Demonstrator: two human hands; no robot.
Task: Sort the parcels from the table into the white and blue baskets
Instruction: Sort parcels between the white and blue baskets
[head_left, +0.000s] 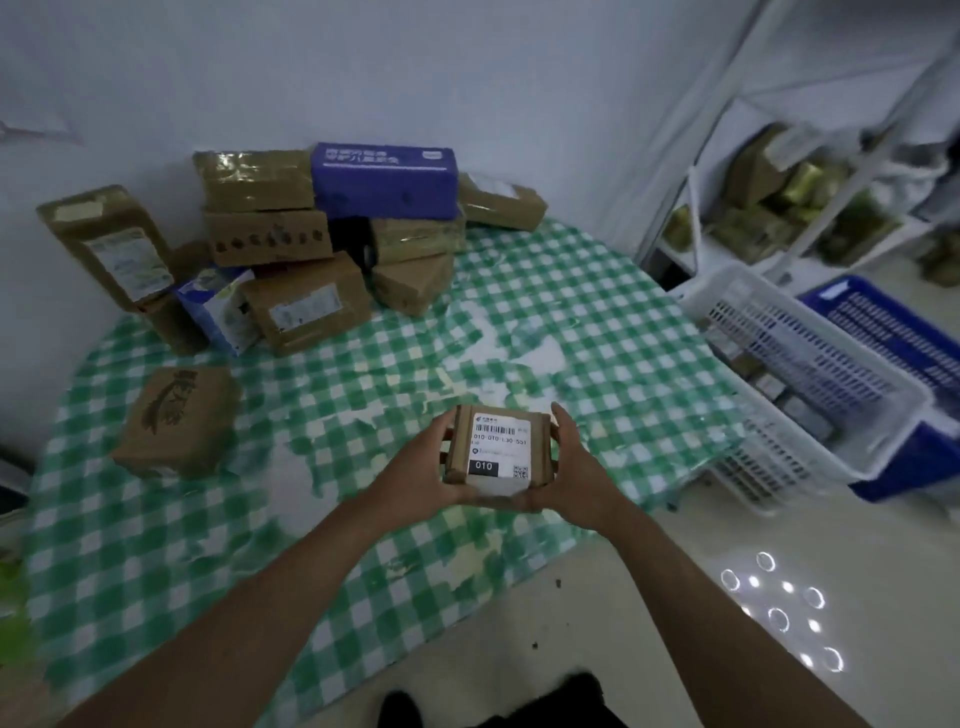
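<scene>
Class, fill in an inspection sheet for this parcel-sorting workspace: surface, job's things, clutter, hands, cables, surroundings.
Surface: table under a green-and-white checked cloth, worn in patches.
Job's things: small labelled parcel held up over the table; pile of parcels at the far side; lone brown box near the left edge; white basket holding some parcels, blue basket behind it, both right of the table.
Clutter: nothing seen.
Hands: left hand and right hand grip the small labelled parcel's sides.
Cables: nothing seen.
Surroundings: white shelving with more parcels, blurred; pale wall.
</scene>
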